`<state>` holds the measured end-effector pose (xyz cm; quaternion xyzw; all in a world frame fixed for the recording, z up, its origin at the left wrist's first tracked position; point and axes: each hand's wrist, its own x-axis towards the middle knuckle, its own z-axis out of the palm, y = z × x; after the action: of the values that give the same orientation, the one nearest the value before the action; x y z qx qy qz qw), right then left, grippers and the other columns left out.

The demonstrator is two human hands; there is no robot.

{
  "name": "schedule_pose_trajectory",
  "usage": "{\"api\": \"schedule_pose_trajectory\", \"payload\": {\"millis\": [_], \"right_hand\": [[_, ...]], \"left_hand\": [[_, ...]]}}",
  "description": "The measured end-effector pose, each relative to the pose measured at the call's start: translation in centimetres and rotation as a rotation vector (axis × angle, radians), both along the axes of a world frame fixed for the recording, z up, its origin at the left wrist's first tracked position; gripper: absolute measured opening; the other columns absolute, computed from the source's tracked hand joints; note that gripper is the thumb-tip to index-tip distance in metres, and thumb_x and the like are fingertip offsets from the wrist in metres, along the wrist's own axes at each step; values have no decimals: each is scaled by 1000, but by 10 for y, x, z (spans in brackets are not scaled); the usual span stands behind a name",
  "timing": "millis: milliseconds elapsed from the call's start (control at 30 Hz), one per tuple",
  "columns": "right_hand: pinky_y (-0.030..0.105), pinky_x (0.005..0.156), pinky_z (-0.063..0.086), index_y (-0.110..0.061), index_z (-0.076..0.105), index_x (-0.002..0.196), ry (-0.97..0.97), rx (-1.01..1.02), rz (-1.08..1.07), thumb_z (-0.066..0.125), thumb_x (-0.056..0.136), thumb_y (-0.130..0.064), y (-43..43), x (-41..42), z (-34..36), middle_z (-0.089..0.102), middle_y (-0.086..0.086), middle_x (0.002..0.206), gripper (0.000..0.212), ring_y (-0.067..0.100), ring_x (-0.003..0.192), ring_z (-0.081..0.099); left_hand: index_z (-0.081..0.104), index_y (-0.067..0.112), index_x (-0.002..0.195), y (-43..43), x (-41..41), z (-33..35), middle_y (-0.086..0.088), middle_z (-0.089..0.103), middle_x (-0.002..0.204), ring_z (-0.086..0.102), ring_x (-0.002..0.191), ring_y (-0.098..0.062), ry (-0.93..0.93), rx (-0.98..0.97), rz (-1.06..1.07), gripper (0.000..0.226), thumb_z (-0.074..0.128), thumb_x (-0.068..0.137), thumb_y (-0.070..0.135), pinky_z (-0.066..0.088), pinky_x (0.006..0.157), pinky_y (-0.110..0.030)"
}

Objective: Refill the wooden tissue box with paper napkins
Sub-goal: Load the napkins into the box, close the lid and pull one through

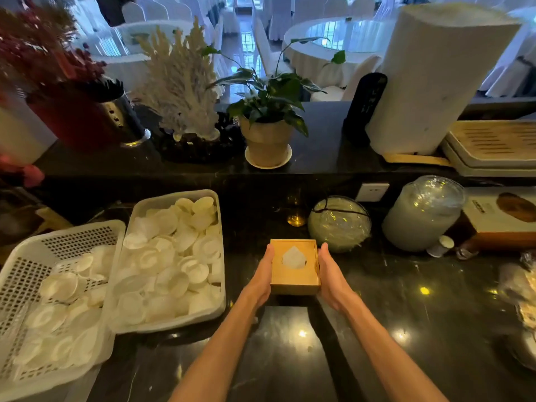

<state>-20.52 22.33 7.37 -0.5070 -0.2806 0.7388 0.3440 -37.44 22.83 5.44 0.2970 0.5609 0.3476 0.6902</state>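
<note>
A small wooden tissue box (294,278) stands on the dark marble counter (290,352) in front of me, lid on. White paper napkin (293,258) shows through the drop-shaped opening in its lid. My left hand (261,278) presses flat against the box's left side. My right hand (330,278) presses against its right side. Both hands hold the box between them, fingers pointing away from me.
Left of the box are a white tray (171,324) and a perforated basket (34,250), both full of white round dishes. Behind it stand wrapped glass jars (339,224), a potted plant (268,132), white coral (179,79) and a large paper roll (435,76) on the raised ledge.
</note>
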Motion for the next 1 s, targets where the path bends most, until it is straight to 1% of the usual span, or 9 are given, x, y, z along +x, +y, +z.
{"api": "schedule_pose_trajectory", "payload": {"millis": [100,333,433,567,667,733,833,933,1000], "right_hand": [[56,110,39,-31,60,120,-1,-36,-18,22,95,-67,19,0,-12,70,8,122,58,27,116,64],[55,109,39,-28,61,121,-15,-93,-29,22,96,-65,33,1,-39,70,10,120,59,29,115,65],[53,111,38,-29,62,113,-35,-94,-53,22,99,-60,31,1,-46,71,9,118,53,29,116,63],[51,109,41,-28,62,116,-25,-108,-69,22,98,-61,29,1,-46,70,11,120,55,29,115,64],[48,106,43,-28,63,112,-57,-91,-52,21,99,-59,27,0,-43,73,9,114,53,27,111,66],[44,106,43,-30,62,115,-96,-52,-26,23,99,-59,21,3,-41,72,4,116,51,23,113,65],[40,115,32,-33,38,146,-158,56,57,36,91,-71,3,11,-33,50,-6,146,67,13,131,50],[33,119,16,-42,10,151,-330,245,224,36,91,-67,-23,10,-20,21,-32,151,70,0,142,23],[36,121,5,-35,1,154,-597,356,372,32,95,-62,-38,9,-19,0,-28,153,72,2,146,-3]], "left_hand": [[51,19,139,20,0,-15,-10,67,127,65,116,-27,-6,-39,4,65,20,99,61,47,106,-48],[52,18,137,32,3,-48,-12,69,122,68,111,-27,10,-126,5,66,22,99,63,51,101,-46],[51,20,138,27,4,-55,-11,67,125,66,114,-26,2,-139,-11,66,22,98,64,45,108,-49],[49,22,141,26,1,-64,-9,66,128,64,118,-26,36,-115,-14,74,27,92,73,39,112,-53],[28,30,152,23,1,-66,-3,50,147,52,131,-25,121,-115,-66,89,32,82,84,33,116,-54],[9,39,155,18,3,-70,7,33,154,35,143,-23,200,-31,-79,79,30,89,77,24,120,-53],[4,44,154,-2,12,-35,15,3,164,2,152,-15,353,125,-126,68,29,96,67,7,123,-55],[-6,31,156,-29,22,-21,21,-18,155,-22,143,-5,562,239,-213,62,25,105,47,-5,120,-41],[-6,26,157,-43,26,-22,15,-20,159,-24,145,-10,695,293,-268,61,24,106,41,-6,120,-38]]}}
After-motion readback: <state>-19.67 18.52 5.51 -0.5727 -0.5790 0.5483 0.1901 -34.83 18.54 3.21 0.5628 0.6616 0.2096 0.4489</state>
